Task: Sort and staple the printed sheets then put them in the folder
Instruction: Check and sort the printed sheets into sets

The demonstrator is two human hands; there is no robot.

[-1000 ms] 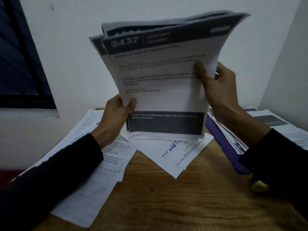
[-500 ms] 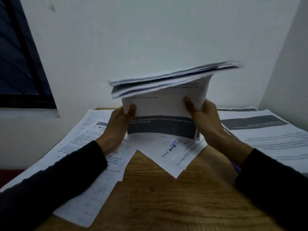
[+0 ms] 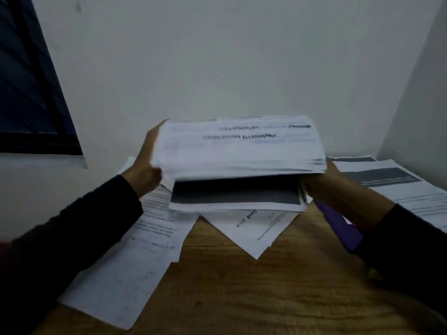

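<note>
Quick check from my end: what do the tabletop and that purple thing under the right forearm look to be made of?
The brown tabletop looks like wood with a matt finish: grain lines and a small dark knot show; it could be veneer or laminate. The flat purple folder looks like smooth plastic or coated card, a thin, even-coloured sheet with a straight edge. Most of it is hidden, so I cannot tell which.

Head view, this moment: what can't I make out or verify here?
- Stack of sheets: motion blur makes its print unreadable.
- Right hand: its fingers are hidden under the stack, so the grip is unclear.
- Left hand: blurred at the stack's left edge.
- Purple folder: mostly covered by the right forearm; open or closed, unknown.
- Stapler: not visible anywhere.
- Loose sheets on the table: text too small.
</note>
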